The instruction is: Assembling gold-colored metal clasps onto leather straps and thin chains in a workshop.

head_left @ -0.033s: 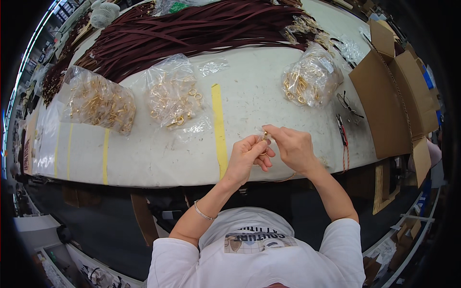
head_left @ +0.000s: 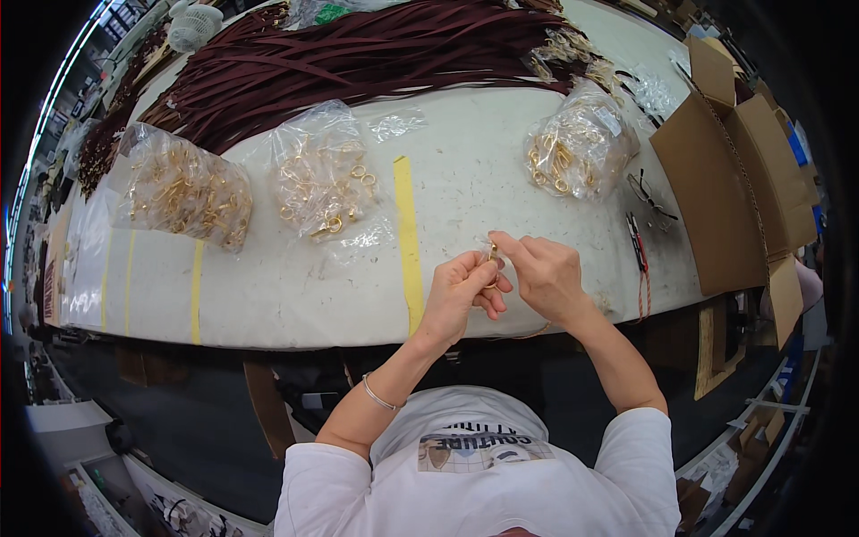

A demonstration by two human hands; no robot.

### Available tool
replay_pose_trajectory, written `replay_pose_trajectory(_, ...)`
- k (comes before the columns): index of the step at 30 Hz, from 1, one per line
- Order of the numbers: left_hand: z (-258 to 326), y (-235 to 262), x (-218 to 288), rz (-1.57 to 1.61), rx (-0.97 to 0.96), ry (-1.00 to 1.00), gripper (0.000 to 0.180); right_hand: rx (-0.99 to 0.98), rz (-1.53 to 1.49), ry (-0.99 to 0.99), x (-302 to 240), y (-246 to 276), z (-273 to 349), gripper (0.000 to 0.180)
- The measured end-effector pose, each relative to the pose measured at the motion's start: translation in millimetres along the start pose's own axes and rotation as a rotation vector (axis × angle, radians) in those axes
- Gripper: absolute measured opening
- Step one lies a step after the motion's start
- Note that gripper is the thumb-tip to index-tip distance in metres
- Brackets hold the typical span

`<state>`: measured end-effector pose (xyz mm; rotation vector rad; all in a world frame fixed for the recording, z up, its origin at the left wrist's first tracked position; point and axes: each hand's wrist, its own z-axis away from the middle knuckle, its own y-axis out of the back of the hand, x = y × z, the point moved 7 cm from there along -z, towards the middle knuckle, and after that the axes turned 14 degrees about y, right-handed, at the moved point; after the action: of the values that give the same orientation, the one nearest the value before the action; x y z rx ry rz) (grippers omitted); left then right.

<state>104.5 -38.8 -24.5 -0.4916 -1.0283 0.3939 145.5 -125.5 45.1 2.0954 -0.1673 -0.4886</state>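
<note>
Bench (head_left: 295, 295): pale worktop, long yellow tape strip (head_left: 407, 233) running from the middle toward the near edge, a second yellow strip nearer the left end.

Left hand (head_left: 461, 291): raised just above the near edge, right of the tape strip. Fingers curled and pressed together around a small gold metal fitting (head_left: 492, 254), which appears to sit in a scrap of clear wrapping; details too small to tell.

Right hand (head_left: 546, 273): touching the left hand, forefinger and thumb pinching the top of the same fitting. Both hands share the piece; it is off the bench surface.

Change against the other frame, taken at the same instant: none visible. Hands, fitting and bags lie alike, so the work on the fitting reads as under way, with nothing set down.

Nearby stock: three clear bags of gold rings and clasps, one at the left end (head_left: 183, 188), one left of the tape strip (head_left: 322, 174), one toward the right end (head_left: 577, 148).

Far edge: heap of dark maroon straps (head_left: 358, 54).

Right edge: open cardboard box (head_left: 734, 188); pens or small tools (head_left: 637, 242) and spectacles (head_left: 651, 199) just beside it.
</note>
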Motion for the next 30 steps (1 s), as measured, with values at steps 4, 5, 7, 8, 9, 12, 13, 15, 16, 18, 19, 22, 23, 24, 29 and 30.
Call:
replay_pose_trajectory(4,-1,16,-2,0.003,0.032,-0.003,0.019,-0.245,-0.017,-0.142,8,1,-5,0.035)
replay_pose_trajectory(5,-1,19,-3,0.002,0.036,0.008,0.019,-0.371,-0.221,-0.316,19,-3,3,0.037)
replay_pose_trajectory(7,-1,22,-4,0.002,0.043,0.020,0.019,-0.327,-0.527,-0.361,26,-7,6,0.036)
replay_pose_trajectory(8,-1,18,-5,-0.051,0.024,0.039,0.019,-0.274,-0.828,-0.401,24,-12,7,0.036)
replay_pose_trajectory(9,-2,15,-6,-0.104,0.006,0.058,0.019,-0.273,-0.828,-0.404,25,-18,8,0.036)
replay_pose_trajectory(12,-3,15,-9,-0.100,-0.011,0.033,0.020,-0.273,-1.017,-0.435,21,-37,8,0.034)
replay_pose_trajectory(13,-2,16,-8,-0.099,-0.009,0.033,0.020,-0.301,-1.069,-0.451,22,-38,9,0.033)
replay_pose_trajectory(15,0,15,-10,-0.001,-0.081,0.090,0.020,-0.330,-1.126,-0.468,23,-40,10,0.033)
replay_pose_trajectory(16,0,16,-9,-0.001,-0.079,0.090,0.020,-0.366,-1.149,-0.516,24,-43,12,0.033)
replay_pose_trajectory(18,0,16,-6,0.044,-0.094,0.071,0.020,-0.401,-1.167,-0.568,23,-45,14,0.033)
replay_pose_trajectory(19,0,17,-5,0.044,-0.096,0.071,0.020,-0.375,-1.210,-0.574,21,-43,11,0.033)
replay_pose_trajectory(22,0,20,-5,0.024,-0.122,0.062,0.018,-0.358,-1.229,-0.559,26,-46,13,0.032)
replay_pose_trajectory(23,1,22,-5,-0.021,-0.094,0.064,0.019,-0.364,-1.202,-0.545,28,-48,14,0.031)
replay_pose_trajectory(24,1,23,-6,-0.066,-0.065,0.066,0.019,-0.365,-1.202,-0.542,28,-48,13,0.031)
replay_pose_trajectory(29,9,30,-3,-0.166,0.012,0.022,0.019,-0.317,-1.136,-0.501,23,-56,6,0.029)
replay_pose_trajectory(30,10,30,-4,-0.139,0.020,0.029,0.019,-0.319,-1.136,-0.495,23,-58,7,0.029)
